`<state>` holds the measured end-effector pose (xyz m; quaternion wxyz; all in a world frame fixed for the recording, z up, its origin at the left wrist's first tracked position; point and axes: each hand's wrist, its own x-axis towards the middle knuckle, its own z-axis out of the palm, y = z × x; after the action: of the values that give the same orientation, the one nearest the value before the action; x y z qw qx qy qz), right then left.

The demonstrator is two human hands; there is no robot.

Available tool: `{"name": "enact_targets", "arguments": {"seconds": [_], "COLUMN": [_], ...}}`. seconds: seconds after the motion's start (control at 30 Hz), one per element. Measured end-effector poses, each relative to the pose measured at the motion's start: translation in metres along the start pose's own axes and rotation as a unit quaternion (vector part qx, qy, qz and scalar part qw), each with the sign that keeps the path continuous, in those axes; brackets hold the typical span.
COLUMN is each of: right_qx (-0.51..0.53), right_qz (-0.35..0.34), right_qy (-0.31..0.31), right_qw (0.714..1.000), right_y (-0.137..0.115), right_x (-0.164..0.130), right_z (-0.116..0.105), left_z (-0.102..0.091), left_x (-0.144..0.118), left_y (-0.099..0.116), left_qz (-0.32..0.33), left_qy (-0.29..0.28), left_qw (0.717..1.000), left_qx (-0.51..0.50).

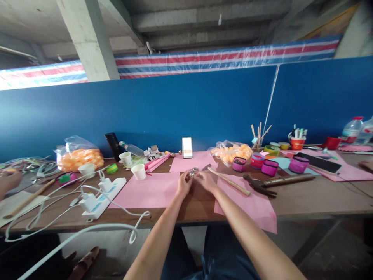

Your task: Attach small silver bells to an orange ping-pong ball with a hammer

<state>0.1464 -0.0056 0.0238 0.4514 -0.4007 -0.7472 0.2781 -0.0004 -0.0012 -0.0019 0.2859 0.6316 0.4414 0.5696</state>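
My left hand (184, 184) is closed round a small shiny silver-and-brown object (192, 172) just above the table's middle. Its exact kind is too small to tell. Close beside it on the right, my right hand (206, 182) has its fingers curled in toward the object; whatever they pinch is hidden. A small hammer with a pale wooden handle (233, 183) lies just right of my right hand. Pink paper sheets (145, 190) are spread on the table on both sides of my hands. Behind them stands a phone with a bright screen (187, 147).
A claw hammer (279, 180), purple mesh-sided cases (269, 167) and a dark phone (319, 162) lie to the right. Bags of orange balls (80, 158) stand at the back. On the left are a power strip (105, 199) with loose cables, a paper cup (138, 172) and another person's hand (10, 182).
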Motion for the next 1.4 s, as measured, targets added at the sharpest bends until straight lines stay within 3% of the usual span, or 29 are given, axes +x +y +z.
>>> {"name": "enact_targets", "arguments": {"seconds": [0.57,1.4], "right_qx": [-0.012,-0.020], "right_qz": [-0.001,-0.008], "right_qy": [-0.002,-0.002], "right_qw": [1.000,1.000], "right_y": [-0.004,-0.004], "right_x": [-0.001,0.000], "right_z": [-0.002,-0.001], "left_z": [0.000,0.000], "left_x": [0.003,0.003], "left_y": [-0.009,-0.012], "left_qz": [0.026,0.012], "left_qy": [-0.003,-0.008], "left_qw": [0.999,1.000], "left_qx": [0.027,0.018]}}
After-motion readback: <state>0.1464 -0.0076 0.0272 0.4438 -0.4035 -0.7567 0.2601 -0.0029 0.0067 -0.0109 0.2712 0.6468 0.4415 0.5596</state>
